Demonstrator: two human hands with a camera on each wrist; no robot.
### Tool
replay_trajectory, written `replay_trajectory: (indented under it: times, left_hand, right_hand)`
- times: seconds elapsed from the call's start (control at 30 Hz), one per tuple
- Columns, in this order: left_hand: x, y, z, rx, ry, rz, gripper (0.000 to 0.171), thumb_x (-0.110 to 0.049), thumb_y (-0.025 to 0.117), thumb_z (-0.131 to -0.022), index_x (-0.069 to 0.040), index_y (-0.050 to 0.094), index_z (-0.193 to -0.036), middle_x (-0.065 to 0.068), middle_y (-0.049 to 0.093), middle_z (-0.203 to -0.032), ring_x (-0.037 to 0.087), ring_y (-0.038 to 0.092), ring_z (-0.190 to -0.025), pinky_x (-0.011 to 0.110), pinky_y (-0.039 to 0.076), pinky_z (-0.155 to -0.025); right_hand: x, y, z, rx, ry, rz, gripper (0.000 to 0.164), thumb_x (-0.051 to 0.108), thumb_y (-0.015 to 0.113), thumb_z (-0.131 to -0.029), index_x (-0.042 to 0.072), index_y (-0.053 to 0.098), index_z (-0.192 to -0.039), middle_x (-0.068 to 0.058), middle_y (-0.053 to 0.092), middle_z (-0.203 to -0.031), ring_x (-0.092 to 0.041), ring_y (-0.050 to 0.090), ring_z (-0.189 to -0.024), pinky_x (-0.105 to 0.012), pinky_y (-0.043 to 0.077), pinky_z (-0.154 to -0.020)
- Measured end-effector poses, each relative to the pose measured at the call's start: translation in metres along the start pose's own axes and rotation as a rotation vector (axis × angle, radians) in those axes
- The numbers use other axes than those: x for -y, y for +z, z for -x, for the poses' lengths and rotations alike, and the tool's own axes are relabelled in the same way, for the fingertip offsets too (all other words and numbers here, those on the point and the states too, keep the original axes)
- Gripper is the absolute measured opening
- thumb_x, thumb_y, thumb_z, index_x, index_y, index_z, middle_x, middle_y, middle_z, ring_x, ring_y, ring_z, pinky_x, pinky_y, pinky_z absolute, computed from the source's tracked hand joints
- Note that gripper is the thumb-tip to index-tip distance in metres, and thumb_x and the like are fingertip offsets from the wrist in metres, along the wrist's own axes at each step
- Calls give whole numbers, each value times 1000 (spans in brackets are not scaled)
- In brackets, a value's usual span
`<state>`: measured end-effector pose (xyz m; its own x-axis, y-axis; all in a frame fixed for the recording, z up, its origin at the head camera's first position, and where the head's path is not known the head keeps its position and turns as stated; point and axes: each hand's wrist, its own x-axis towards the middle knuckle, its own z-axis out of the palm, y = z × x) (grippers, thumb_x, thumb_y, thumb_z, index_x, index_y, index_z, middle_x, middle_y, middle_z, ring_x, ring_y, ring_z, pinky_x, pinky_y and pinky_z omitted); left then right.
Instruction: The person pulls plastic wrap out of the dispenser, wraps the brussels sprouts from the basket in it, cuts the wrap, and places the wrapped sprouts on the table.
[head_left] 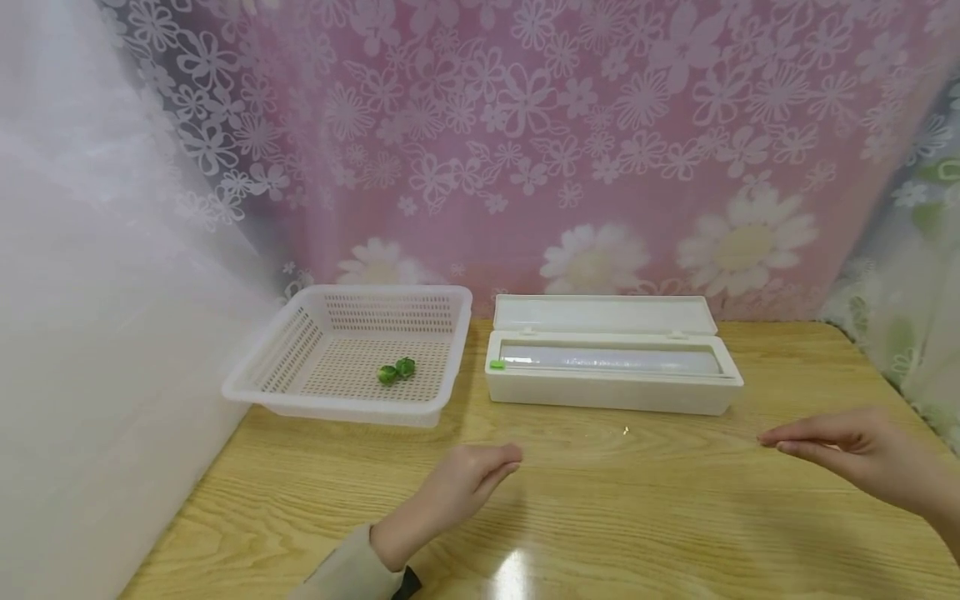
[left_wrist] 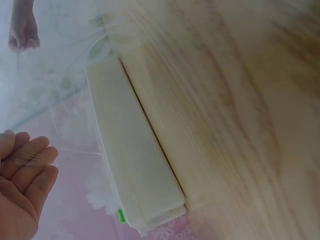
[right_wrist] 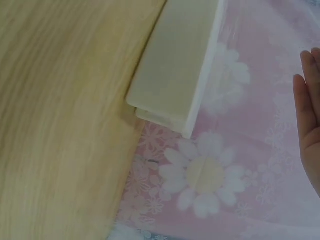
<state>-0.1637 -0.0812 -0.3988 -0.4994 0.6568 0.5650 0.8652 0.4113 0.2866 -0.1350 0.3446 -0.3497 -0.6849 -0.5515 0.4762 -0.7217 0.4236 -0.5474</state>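
Hands (head_left: pixel 456 485) (head_left: pixel 862 457) apart, clear film (left_wrist: pixel 77 151) between them, white box (head_left: pixel 611 393) beyond

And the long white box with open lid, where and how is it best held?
Probably grip the white box by both short ends of its lower body, from left and right together, because it is long and narrow. Avoid the hinged lid, which is open and could swing. Go carefully on the left, near the basket.
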Motion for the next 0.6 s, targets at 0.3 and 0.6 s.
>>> replay_trajectory:
  times: [0.3, 0.6]
  left_hand:
    - [5, 1, 8, 59, 92, -64, 14, -11, 59, -85, -3, 67, -94, 9, 64, -97, 15, 59, -94, 17, 44, -80]
    - [12, 0, 10, 94, 186, -113, 13, -10, 65, -79, -5, 69, -91, 8, 63, -100, 16, 58, -96, 21, 42, -86]
  right_hand:
    - [-14, 15, 20, 191, 85, -169, 40, -17, 55, -76, 9, 66, -104, 3, 64, -101, -5, 59, -88, -15, 48, -63]
    - [-25, 33, 31, 218, 57, -236, 38, -17, 55, -76, 7, 65, -103, 3, 64, -101, -5, 58, -92, -17, 49, -64]
